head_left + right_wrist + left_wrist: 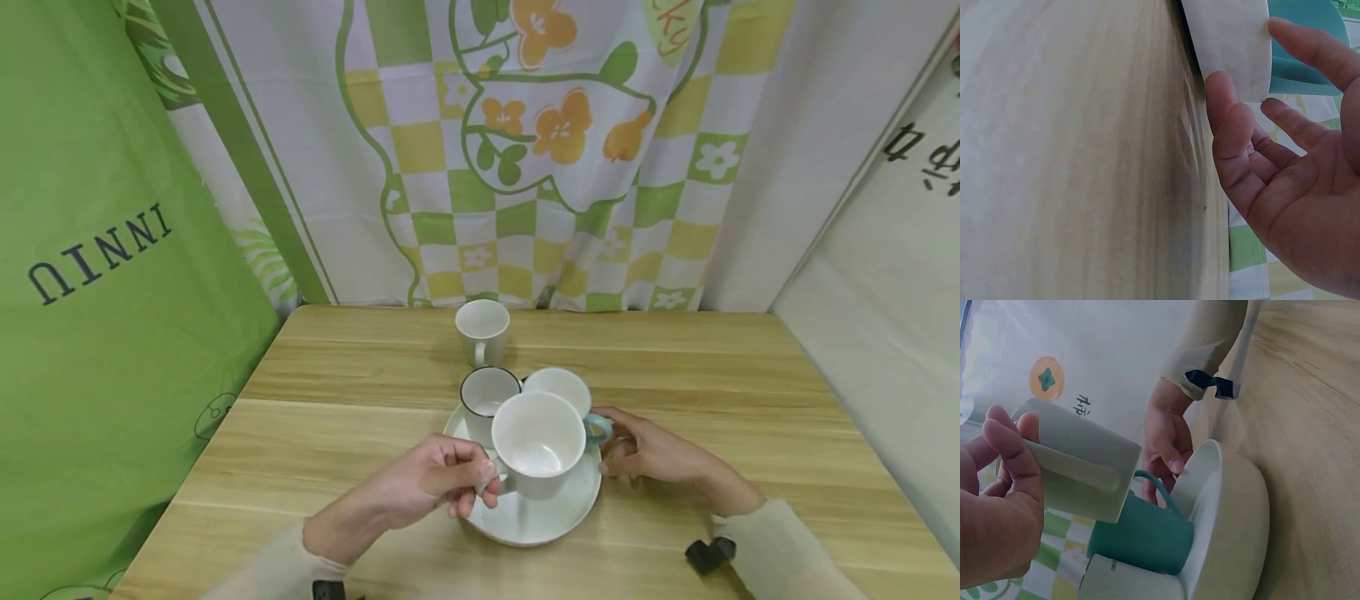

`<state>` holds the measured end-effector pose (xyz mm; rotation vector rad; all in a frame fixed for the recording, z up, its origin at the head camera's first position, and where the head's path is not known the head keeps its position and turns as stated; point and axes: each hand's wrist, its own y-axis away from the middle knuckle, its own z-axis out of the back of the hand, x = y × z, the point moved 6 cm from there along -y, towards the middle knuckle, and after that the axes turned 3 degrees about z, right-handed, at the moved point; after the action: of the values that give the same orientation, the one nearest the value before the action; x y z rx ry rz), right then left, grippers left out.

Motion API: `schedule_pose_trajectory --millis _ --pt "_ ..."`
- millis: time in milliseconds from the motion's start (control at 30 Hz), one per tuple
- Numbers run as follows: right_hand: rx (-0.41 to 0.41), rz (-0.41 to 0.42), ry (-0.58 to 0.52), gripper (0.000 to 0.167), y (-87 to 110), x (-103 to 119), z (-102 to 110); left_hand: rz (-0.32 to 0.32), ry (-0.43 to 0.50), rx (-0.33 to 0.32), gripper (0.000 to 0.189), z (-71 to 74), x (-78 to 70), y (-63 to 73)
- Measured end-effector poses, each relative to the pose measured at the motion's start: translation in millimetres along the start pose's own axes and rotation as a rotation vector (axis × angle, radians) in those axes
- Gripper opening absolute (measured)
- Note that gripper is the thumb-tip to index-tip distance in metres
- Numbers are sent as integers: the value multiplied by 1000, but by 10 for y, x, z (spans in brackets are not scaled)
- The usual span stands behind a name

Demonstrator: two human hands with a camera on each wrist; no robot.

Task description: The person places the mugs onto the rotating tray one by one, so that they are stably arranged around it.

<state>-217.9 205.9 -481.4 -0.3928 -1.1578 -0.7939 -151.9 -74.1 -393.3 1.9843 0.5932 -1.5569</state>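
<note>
My left hand [442, 477] pinches the handle of a white mug [538, 433], held above a deep white dish [525, 529]. In the left wrist view this mug [1079, 456] is raised clear of the dish [1244, 519]. A teal mug [558, 387] with a white inside and a white mug with a dark rim [489, 392] stand in the dish. My right hand [652, 450] is at the dish's right side, close to the teal handle. Its fingertips rest against the outer wall in the right wrist view, loosely bent.
Another white mug [482, 329] stands on the wooden table [337, 433] behind the dish, its handle facing me. A patterned curtain [525, 225] hangs along the back edge. Green cloth [97, 333] hangs at the left, white cloth [885, 275] at the right.
</note>
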Motion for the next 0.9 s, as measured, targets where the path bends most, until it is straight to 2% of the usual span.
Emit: schedule_pose_trajectory --millis 200,533,900 --pt "0 -15 -1 79 5 -11 5 2 3 17 48 -13 71 -30" --pt "-9 -27 -12 80 -5 -6 2 55 -7 38 48 -50 251 -99" --pt "4 15 -18 81 -2 22 -12 67 17 67 50 -89 440 -186"
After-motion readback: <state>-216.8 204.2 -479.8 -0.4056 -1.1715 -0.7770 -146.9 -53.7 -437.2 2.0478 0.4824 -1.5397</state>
